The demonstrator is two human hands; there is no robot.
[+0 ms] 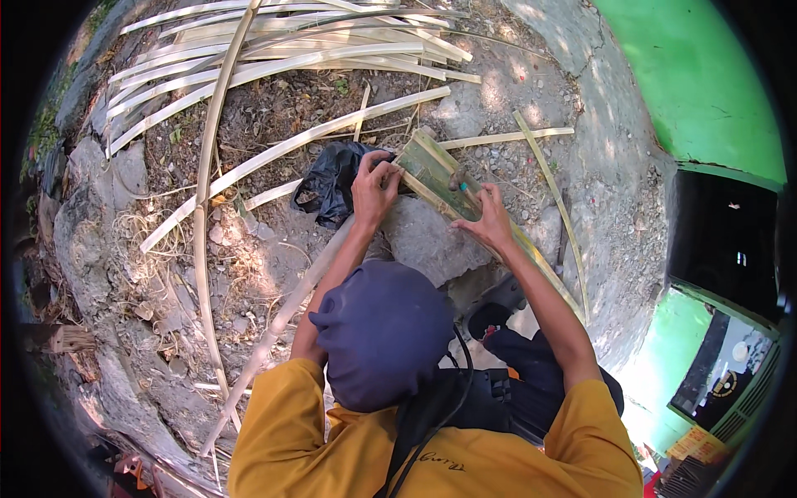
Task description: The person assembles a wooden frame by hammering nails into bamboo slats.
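A narrow greenish wooden board (430,168) with pale edges slants from upper left to lower right in front of me. My left hand (374,191) is closed at its upper left end, thumb and forefinger pinching a pale bamboo strip (427,194) along the near edge. Farther down the board, my right hand (490,219) grips across it, thumb at the near edge and bent fingers at the far side. Close to those fingertips a small turquoise and brown piece (462,187) sits on the board; its kind is unclear.
A flat stone (427,236) lies beneath the board, with a crumpled black plastic bag (330,178) to its left. Several split bamboo strips (290,62) are heaped at the back. A long bamboo pole (202,224) lies left. A green wall (697,83) stands right.
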